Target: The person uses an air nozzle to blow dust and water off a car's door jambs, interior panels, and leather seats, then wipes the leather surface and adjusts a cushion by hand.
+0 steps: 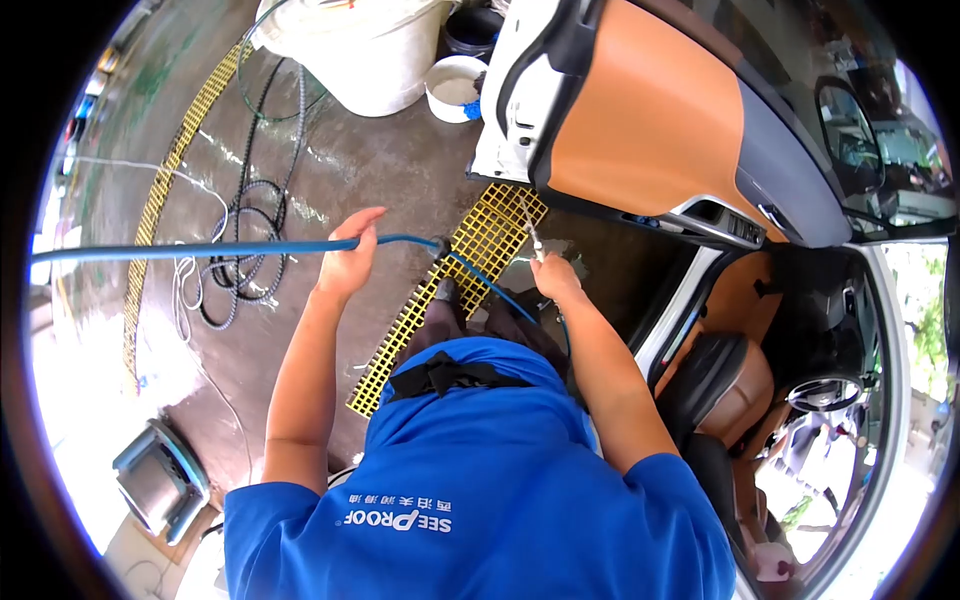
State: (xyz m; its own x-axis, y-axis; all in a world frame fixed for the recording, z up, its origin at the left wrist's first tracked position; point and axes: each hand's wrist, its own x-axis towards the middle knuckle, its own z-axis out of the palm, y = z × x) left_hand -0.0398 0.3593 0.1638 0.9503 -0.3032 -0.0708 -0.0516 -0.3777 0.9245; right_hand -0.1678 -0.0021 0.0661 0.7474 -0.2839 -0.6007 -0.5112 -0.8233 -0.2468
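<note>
A blue hose [200, 250] runs in from the left edge and passes through my left hand [350, 262]. That hand grips it loosely, some fingers stretched out. Beyond it the hose goes past a dark fitting [440, 247] and curves down toward my right side. My right hand [557, 279] is closed around a spray gun with a slim light nozzle [535, 238], pointing away from me over the yellow floor grating [500, 225]. Its handle is mostly hidden in my fingers.
An open car door [650, 110] with an orange-brown panel stands at the upper right, the car seat [715, 390] below it. A white bucket [365, 60] and a small tub [455, 88] are ahead. Coiled dark hoses [245, 240] lie on the wet floor.
</note>
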